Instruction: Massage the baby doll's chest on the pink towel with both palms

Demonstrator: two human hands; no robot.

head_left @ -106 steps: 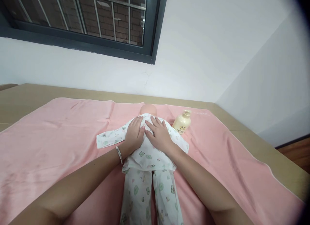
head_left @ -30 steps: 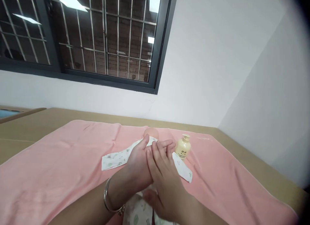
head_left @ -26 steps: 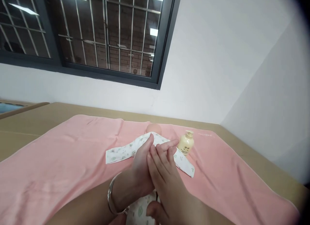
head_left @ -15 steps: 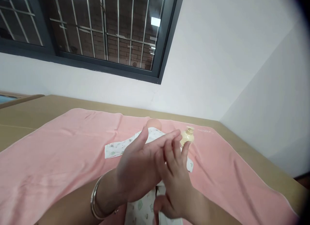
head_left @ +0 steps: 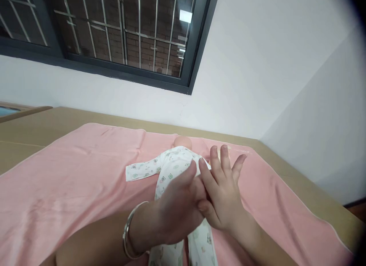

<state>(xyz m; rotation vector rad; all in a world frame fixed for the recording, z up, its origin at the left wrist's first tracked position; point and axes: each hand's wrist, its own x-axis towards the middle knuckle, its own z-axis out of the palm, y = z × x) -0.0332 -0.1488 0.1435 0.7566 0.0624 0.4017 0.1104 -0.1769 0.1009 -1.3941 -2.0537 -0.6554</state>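
Observation:
My left hand (head_left: 180,205), with bangles at the wrist, is held palm inward with its thumb raised. My right hand (head_left: 224,189) presses against it, fingers spread and pointing up; it hides most of the left fingers. Neither hand shows any object in it. Beyond and below them lies a baby doll in a white printed sleeper (head_left: 170,165), its sleeve stretched out to the left. The doll's smooth round head (head_left: 183,142) points towards the wall. A pale yellow bottle (head_left: 219,154) is almost wholly hidden behind the right fingers.
A pink blanket (head_left: 100,159) with some creases covers much of the tan tabletop (head_left: 31,124). A white wall (head_left: 243,67) rises behind it, with a dark-framed barred window (head_left: 128,73) at the upper left. Another wall stands at the right.
My hands have slid across each other: the left palm has moved right, and the right fingers have risen and spread. The right hand now covers most of the bottle, and more of the doll shows.

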